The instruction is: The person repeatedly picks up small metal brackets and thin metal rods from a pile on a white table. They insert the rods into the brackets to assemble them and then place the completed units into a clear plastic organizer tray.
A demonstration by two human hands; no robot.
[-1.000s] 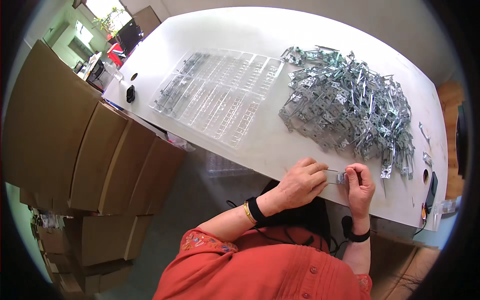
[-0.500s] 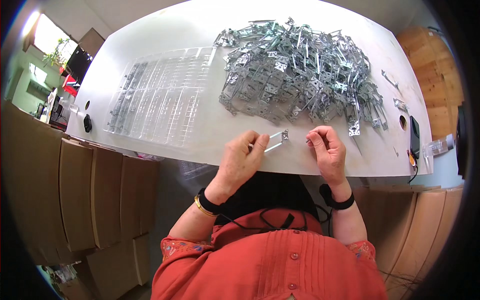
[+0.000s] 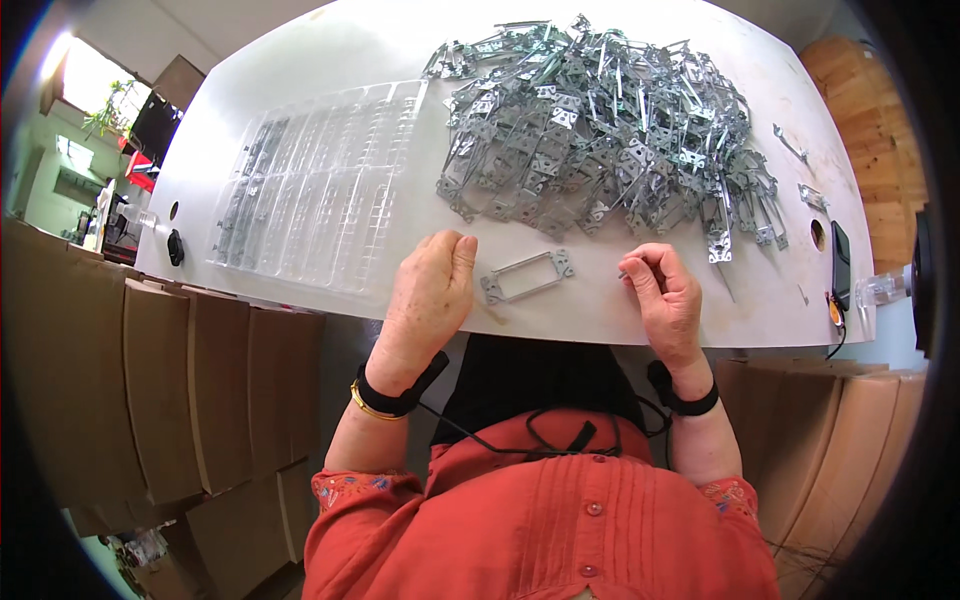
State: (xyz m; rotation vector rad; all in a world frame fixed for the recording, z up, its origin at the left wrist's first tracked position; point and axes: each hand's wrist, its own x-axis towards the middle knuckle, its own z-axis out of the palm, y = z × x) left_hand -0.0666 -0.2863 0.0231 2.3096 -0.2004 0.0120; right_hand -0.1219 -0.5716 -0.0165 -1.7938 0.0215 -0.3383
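Note:
A flat grey metal bracket [image 3: 527, 277] with a rectangular opening lies on the white table [image 3: 360, 60] between my hands, touching neither. My left hand [image 3: 432, 290] rests just left of it, fingers curled and holding nothing. My right hand [image 3: 662, 292] sits to the right of the bracket with thumb and fingers pinched together; a tiny part may be between them, but it is too small to tell. A big heap of similar metal brackets [image 3: 600, 130] covers the table beyond my hands.
Clear plastic trays [image 3: 310, 190] with rows of slots lie at the left. Loose metal pieces [image 3: 790, 145] and a dark phone [image 3: 842, 265] sit near the right edge. Stacked cardboard boxes [image 3: 150, 390] stand below the table on the left and right.
The bracket held between both hands is now lying on the table. Both hands have drawn apart from it, and the view has shifted leftward.

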